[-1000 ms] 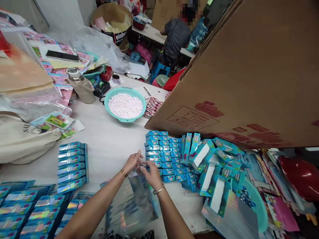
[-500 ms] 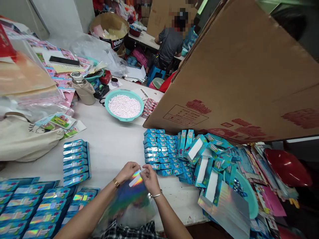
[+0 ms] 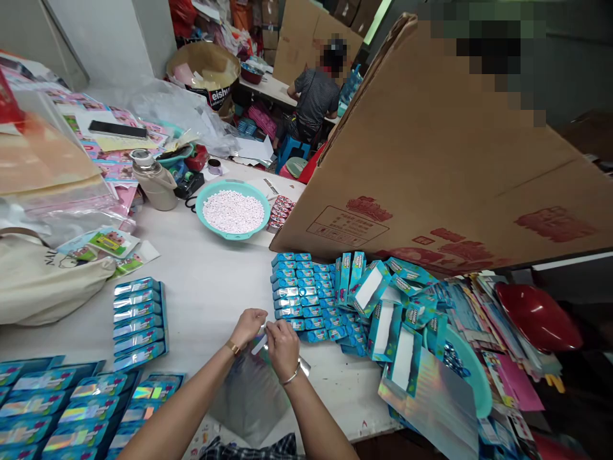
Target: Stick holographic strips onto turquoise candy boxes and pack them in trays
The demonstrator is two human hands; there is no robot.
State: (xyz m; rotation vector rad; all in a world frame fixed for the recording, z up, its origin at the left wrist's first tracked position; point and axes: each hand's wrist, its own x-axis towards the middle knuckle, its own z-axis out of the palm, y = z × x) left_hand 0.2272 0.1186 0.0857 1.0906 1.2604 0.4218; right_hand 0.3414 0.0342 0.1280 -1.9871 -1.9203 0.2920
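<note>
My left hand [image 3: 247,326] and my right hand [image 3: 282,345] meet at the table's near edge, both pinched on the top of a shiny holographic bag [image 3: 249,396] that hangs toward my lap. A white strip shows between the fingers. Just right of my hands lies a stack of small blue packets [image 3: 306,297], with flat blue cartons [image 3: 387,313] beyond it. To the left lies a row of filled blue holographic boxes [image 3: 138,322].
A teal bowl of small white pellets [image 3: 234,211] sits mid-table. A large cardboard box [image 3: 454,166] overhangs the right side. A cloth tote [image 3: 43,281], a beige bottle [image 3: 153,179] and more blue boxes [image 3: 52,409] lie left. A seated person [image 3: 311,96] works at a far table.
My hands stayed pinched together and drew slightly nearer. The holographic bag shifted and now hangs flatter below them. The camera tilted up a little.
</note>
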